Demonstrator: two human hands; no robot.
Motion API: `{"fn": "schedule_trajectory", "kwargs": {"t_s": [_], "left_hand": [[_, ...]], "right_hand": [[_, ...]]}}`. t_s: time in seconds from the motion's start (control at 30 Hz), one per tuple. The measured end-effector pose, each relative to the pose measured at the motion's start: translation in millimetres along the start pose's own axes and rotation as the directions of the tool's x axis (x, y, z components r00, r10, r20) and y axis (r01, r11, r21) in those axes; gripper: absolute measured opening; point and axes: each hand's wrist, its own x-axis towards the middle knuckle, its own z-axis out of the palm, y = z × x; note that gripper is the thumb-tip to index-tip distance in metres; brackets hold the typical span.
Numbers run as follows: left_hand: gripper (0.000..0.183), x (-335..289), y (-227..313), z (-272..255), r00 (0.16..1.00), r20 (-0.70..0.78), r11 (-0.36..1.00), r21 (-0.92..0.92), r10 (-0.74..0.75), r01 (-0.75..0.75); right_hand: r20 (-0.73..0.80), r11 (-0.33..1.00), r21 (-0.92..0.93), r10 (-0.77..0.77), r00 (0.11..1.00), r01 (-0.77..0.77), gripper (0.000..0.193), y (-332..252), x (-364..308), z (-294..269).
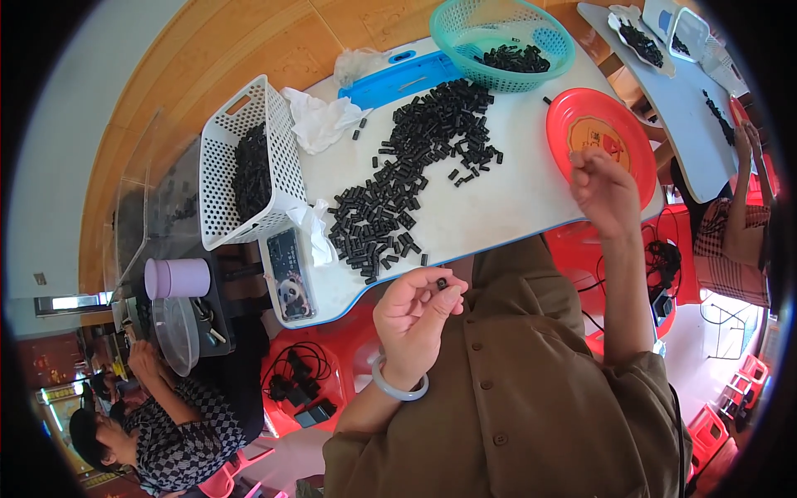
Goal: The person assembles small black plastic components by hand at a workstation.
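Observation:
Close to my body, just off the table's front edge, my left hand (408, 319) pinches a small black cylindrical piece (442, 284) between thumb and fingers. A pale bangle (390, 387) circles that wrist. My right hand (606, 195) is raised at the near side of a red round plate (558, 124), its fingertips drawn together; anything between them is too small to make out. A large heap of similar black pieces (432, 129) spreads over the white table (490, 207), with a second cluster (369, 220) running toward the front left.
A white perforated basket (286, 158) holding black pieces stands left; a phone (290, 270) and crumpled tissues (320, 120) lie beside it. At the back are a blue tray (374, 90) and a green basket (448, 37). People sit at left (183, 440) and right (730, 224).

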Motion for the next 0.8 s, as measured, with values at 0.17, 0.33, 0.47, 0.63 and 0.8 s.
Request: {"fn": "schedule_trajectory", "kwargs": {"t_s": [0.17, 0.33, 0.47, 0.63, 0.8], "left_hand": [[0.018, 0.8, -3.1, 1.9, 0.999, -0.020, 0.999, 0.032, -0.026, 0.027], [0.018, -1.4, -2.3, 1.5, 0.999, -0.031, 0.998, 0.062, -0.027, 0.029], [0.019, -1.5, -6.3, -4.4, 0.999, -0.030, 0.997, 0.068, -0.019, 0.021], [0.020, 0.4, -10.4, -4.2, 1.000, -0.017, 1.000, 0.028, -0.002, 0.003], [0.020, 2.2, -10.3, -4.2, 1.000, -0.011, 0.998, 0.056, -0.008, 0.009]], "right_hand": [[0.076, 0.731, -0.678, -0.032, 0.997, 0.075, 0.017, 51.1, 34.7, -0.1], [0.107, -0.163, -0.984, -0.189, 0.976, 0.076, 0.019, 77.0, 55.5, 22.0], [0.177, -0.330, -0.938, -0.203, 0.963, 0.103, 0.018, 85.4, 61.0, 24.2], [0.293, -0.318, -0.924, -0.227, 0.929, 0.214, 0.016, 87.5, 64.3, 9.9], [0.127, 0.376, -0.913, -0.110, 0.986, 0.159, 0.013, 76.1, 43.9, 8.4]]}}
